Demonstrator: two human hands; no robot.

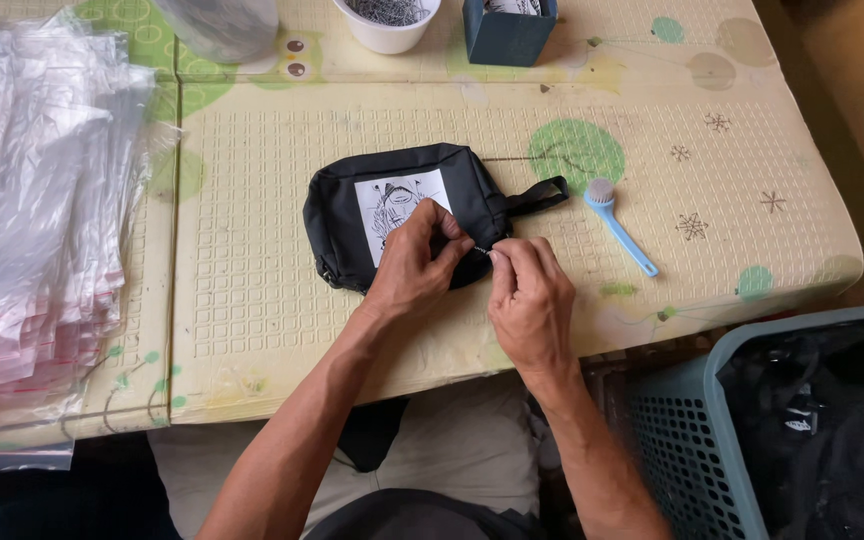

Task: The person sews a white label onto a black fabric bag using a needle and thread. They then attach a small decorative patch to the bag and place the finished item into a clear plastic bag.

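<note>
A small black zip pouch (pixel 352 205) with a white picture label lies on the cream patterned table mat (pixel 252 300). Its strap loop sticks out to the right. My left hand (pixel 414 262) rests on the pouch's near right edge, fingers pinched at the zip. My right hand (pixel 530 300) meets it from the right, thumb and forefinger pinching a small thin metal piece (pixel 482 250) at the same spot. I cannot tell whether that piece is the zip pull or a pin.
A light blue brush (pixel 620 226) lies right of the pouch. A stack of clear plastic bags (pixel 32 200) fills the left. At the back stand a white cup of metal pins (pixel 389 22) and a dark blue box (pixel 508 32). A teal basket (pixel 712 440) of black pouches sits lower right.
</note>
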